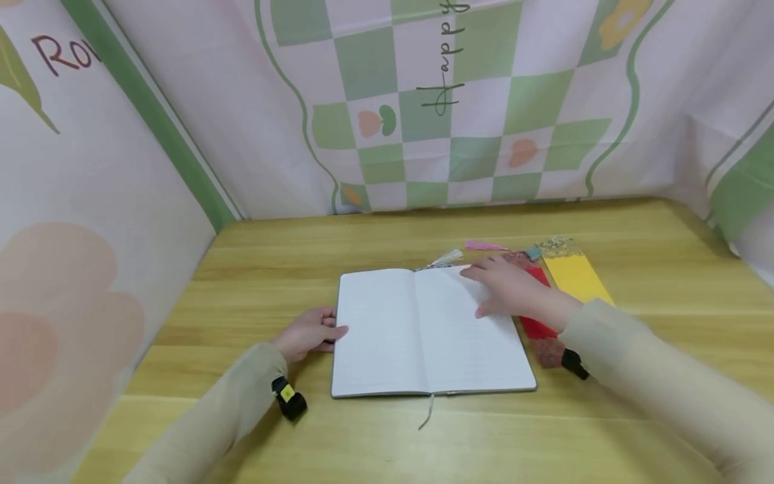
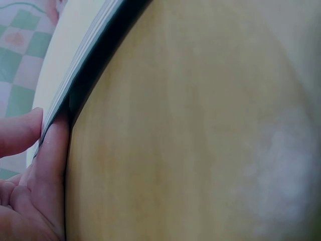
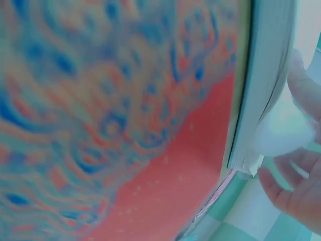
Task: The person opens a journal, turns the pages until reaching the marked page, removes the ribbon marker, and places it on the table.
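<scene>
An open notebook [image 1: 381,336] with lined white pages lies on the wooden table, a thin ribbon [image 1: 427,411] hanging out below its spine. At its left edge my left hand [image 1: 310,333] pinches the cover and pages; the left wrist view shows the thumb [image 2: 22,133] above and a finger beneath. Over the upper part of the right page is my right hand [image 1: 504,286], fingers loosely spread, with fingertips close to the paper. A white tassel [image 1: 447,259] sticks out above the spine.
Right of the notebook lies a red bookmark [image 1: 537,328] with patterned ends, partly under my right forearm. Beside it is a yellow bookmark [image 1: 577,275] with a silvery lace-like top. A pink tassel [image 1: 484,246] lies behind the notebook. Printed curtains [image 1: 423,154] hang at the table's back edge.
</scene>
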Motion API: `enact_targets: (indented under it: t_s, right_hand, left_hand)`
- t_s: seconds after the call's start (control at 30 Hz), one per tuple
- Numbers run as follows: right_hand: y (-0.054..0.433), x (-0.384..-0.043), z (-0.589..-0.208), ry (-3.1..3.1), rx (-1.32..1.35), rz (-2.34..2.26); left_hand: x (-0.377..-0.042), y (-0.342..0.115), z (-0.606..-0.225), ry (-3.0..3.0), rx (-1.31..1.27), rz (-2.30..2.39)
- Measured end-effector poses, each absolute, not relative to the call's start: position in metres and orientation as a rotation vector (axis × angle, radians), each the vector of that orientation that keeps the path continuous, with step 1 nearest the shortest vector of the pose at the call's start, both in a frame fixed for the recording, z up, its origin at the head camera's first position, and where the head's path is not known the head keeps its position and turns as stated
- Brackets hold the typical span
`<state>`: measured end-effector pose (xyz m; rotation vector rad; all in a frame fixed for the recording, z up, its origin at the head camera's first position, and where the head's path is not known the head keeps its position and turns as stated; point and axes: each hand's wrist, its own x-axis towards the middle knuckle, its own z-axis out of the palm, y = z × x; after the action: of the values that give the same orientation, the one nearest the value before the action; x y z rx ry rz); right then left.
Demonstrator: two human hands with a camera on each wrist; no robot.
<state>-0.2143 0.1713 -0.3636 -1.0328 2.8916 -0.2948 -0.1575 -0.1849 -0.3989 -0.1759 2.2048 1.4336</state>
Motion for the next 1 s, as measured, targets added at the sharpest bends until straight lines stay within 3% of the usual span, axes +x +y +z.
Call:
enact_targets:
  t_s: [0.4,1.0]
  right_hand:
    - [0.180,-0.183,-0.355,2.601,-1.038,-0.701]
    - [0.168,-0.174,-0.332,1.987,-0.555,-1.470]
  left_hand:
    - [-0.159,-0.185,-0.402,2.200,-0.162,1.437]
    - [-0.159,-0.186,-0.401,2.202,-0.207,1.438]
